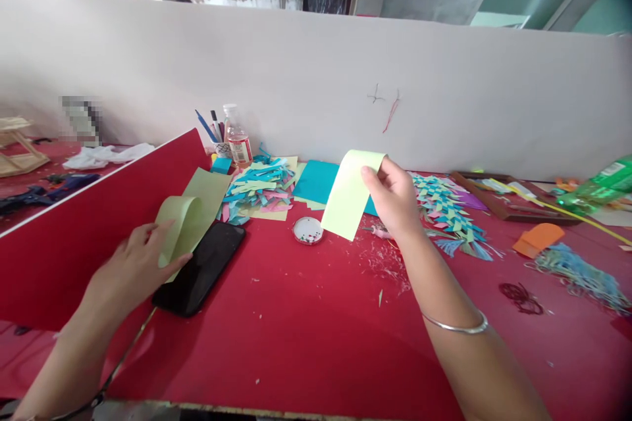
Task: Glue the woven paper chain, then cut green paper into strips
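My right hand point(392, 200) is raised above the red table point(306, 335) and pinches a light yellow-green paper strip point(349, 196), which hangs down from its fingers. My left hand point(135, 263) rests at the left on a curled olive-green sheet of paper point(190, 214), gripping its rolled edge. That sheet lies partly over a black phone point(202, 270), which lies flat on the table. A silver bangle sits on my right wrist.
A small round tin point(307, 231) lies by the hanging strip. Cut paper strips point(259, 191), a teal sheet point(316, 182), a woven paper piece point(444, 207) and a bottle point(237, 138) line the white partition. A red divider board point(89, 223) stands at the left.
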Demonstrator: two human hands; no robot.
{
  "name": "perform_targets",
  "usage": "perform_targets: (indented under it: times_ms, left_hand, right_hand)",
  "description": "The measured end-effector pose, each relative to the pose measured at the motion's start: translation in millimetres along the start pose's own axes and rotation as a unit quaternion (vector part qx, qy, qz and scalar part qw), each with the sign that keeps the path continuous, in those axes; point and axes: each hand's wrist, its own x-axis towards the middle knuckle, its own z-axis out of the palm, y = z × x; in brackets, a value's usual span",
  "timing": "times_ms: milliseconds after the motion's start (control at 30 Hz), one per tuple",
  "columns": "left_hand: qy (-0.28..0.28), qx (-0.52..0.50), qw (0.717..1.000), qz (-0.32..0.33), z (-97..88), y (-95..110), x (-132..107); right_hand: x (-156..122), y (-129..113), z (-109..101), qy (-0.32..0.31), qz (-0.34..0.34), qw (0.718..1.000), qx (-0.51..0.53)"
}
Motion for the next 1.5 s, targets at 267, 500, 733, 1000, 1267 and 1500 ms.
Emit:
perform_targets:
  times_ms: [267,500,733,1000,1267,1500]
  left_hand:
    - [-0.023,-0.106,0.984,0.144,-11.2,31,-2]
    - [0.155,-0.217,0.926,0.268,-18.8,90,-33]
    - [0.106,-0.146,0.907,0.380,-7.6,144,-48]
    - [-0.077,-0.135,0.893,0.422,1.9,154,-39]
    - [-0.113,-0.174,0.899,0.385,-4.4,166,-48]
    - [-0.198,-0.251,0.905,0.281,-1.5,139,-35]
  right_hand:
    - [-5,-12,1,0.025,-0.066,0.996,-0.046]
    - [-44,-43,7,-0.104,-0.315,0.860,-0.387]
    - [-124,-8,18,-0.296,-0.343,0.781,-0.430]
    - [-161,12,-5,-0.272,-0.214,0.833,-0.432]
    - [-171,7,9,-0.304,-0.146,0.873,-0.353]
    - [-154,10,4,-0.358,-0.109,0.857,-0.353]
